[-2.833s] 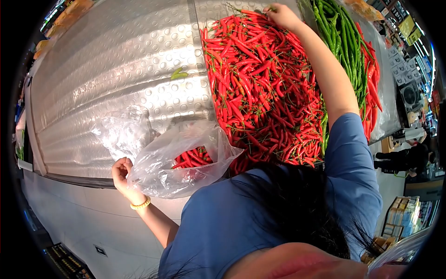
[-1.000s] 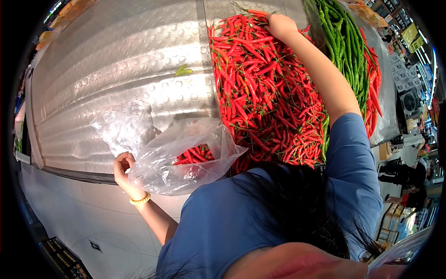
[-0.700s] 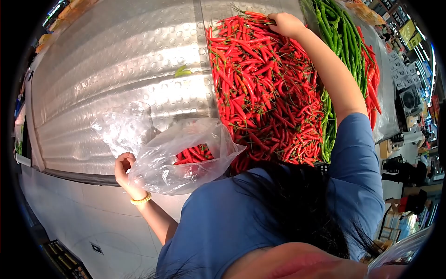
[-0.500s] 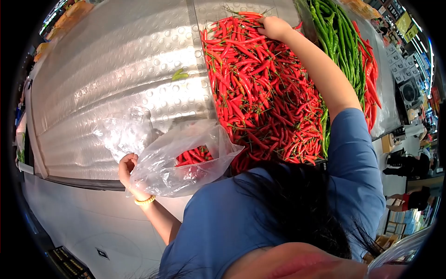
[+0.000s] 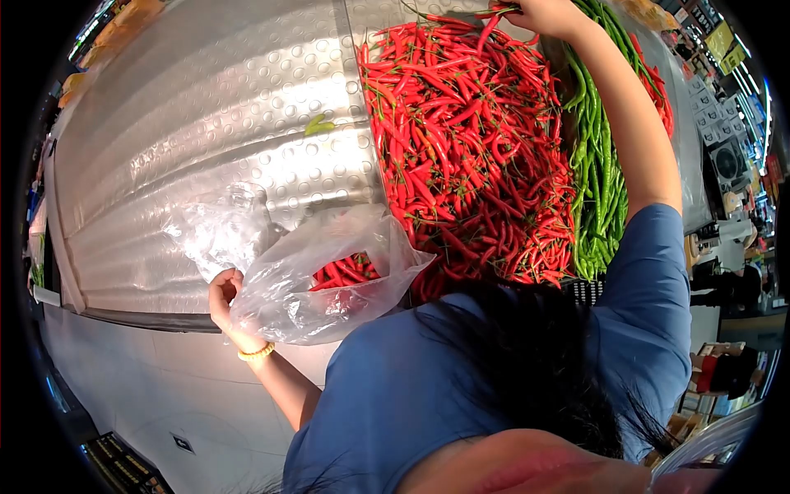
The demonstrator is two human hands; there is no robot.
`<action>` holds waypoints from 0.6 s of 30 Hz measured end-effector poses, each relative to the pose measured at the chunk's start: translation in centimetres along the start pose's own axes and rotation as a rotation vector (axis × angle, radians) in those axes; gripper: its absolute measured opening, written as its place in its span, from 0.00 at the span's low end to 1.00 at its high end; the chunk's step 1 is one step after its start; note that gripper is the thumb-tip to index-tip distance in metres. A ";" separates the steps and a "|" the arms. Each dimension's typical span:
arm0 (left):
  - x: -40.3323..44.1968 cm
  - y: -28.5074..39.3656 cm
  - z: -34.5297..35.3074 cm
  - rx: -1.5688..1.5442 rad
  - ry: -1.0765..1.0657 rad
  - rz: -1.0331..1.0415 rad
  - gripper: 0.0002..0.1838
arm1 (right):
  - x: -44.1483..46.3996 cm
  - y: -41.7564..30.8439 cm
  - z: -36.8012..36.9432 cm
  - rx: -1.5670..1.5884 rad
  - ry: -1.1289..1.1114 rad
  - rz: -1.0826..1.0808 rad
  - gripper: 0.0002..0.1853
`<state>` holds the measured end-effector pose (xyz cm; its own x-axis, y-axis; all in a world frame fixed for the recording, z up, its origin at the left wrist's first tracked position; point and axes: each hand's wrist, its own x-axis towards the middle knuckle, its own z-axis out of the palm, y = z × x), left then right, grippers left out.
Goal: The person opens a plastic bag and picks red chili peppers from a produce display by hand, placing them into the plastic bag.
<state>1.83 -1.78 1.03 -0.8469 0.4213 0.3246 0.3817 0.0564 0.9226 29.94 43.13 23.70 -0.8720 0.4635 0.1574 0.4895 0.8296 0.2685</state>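
My right hand [image 5: 543, 15] is at the top of the view, past the far edge of a heap of small red chilies [image 5: 469, 148]. Its fingers are closed on a red chili [image 5: 490, 29], and more stems show at the fingertips. My left hand [image 5: 226, 295], with a yellow bracelet on its wrist, is curled at the left side of a clear plastic bag [image 5: 288, 309] and appears to grip its edge; the fingertips are partly hidden. The bag lies with its mouth open, and several red chilies [image 5: 346, 270] show inside it.
Long green peppers [image 5: 605, 173] lie right of the red heap, with larger red peppers [image 5: 656, 86] beyond. Crumpled clear plastic [image 5: 222, 230] sits on the dimpled silver counter [image 5: 189, 107]. Two small green pieces [image 5: 318, 125] lie there too. People stand far right.
My right hand has lifted from the far part of the red heap and moved up and right, with chili now showing in its fingers. My left hand and the bag have barely moved.
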 end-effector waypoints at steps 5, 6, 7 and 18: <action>0.2 0.4 0.9 -0.043 -0.088 0.056 0.06 | -3.0 -1.9 0.8 0.057 0.100 -0.102 0.17; 0.3 0.5 0.8 -0.018 -0.094 0.084 0.07 | -3.4 -2.4 1.2 0.186 0.131 0.064 0.16; 0.3 0.5 0.8 0.006 -0.097 0.111 0.07 | -3.6 -2.9 1.9 0.315 0.163 0.228 0.15; 0.5 2.0 -1.1 -0.025 -0.035 0.003 0.11 | -6.6 -2.7 9.2 0.177 0.082 0.433 0.20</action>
<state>1.76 -2.51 3.22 -0.8321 0.4527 0.3203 0.3744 0.0324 0.9267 34.26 40.68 13.23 -0.5813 0.7581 0.2957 0.7929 0.6093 -0.0033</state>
